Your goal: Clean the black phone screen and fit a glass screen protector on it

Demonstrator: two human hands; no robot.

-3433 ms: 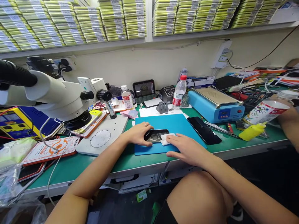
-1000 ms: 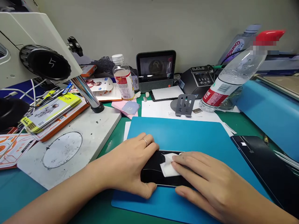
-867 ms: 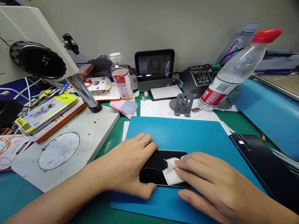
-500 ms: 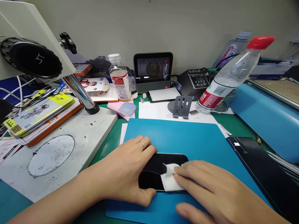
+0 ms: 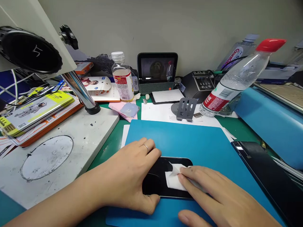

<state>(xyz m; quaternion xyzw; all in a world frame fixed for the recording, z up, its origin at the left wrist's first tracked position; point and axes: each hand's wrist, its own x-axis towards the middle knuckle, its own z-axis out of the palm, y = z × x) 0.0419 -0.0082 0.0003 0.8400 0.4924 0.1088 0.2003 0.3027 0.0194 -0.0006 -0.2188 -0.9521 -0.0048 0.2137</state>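
A black smartphone (image 5: 155, 183) lies flat, screen side up, on a blue mat (image 5: 175, 135). My left hand (image 5: 134, 173) grips its left end, fingers along the far edge and thumb at the near edge; a ring is on one finger. Under the fingertips of my right hand (image 5: 213, 192) a folded white wipe (image 5: 174, 179) is pressed onto the right part of the screen. My right thumb is held apart, over the mat. The right end of the phone is partly hidden by my right hand.
To the left stands a white microscope base (image 5: 94, 135) with a metal post (image 5: 79, 93) and stacked boxes (image 5: 40, 110). Behind the mat are a grey phone stand (image 5: 186, 108), a drink bottle (image 5: 122, 78) and a small display (image 5: 157, 69). At right are a red-capped bottle (image 5: 234, 83) and a long black panel (image 5: 260, 176).
My right hand and the wipe have shifted slightly up the screen. The phone and my left hand appear slightly lower and to the right; the camera view has moved a little.
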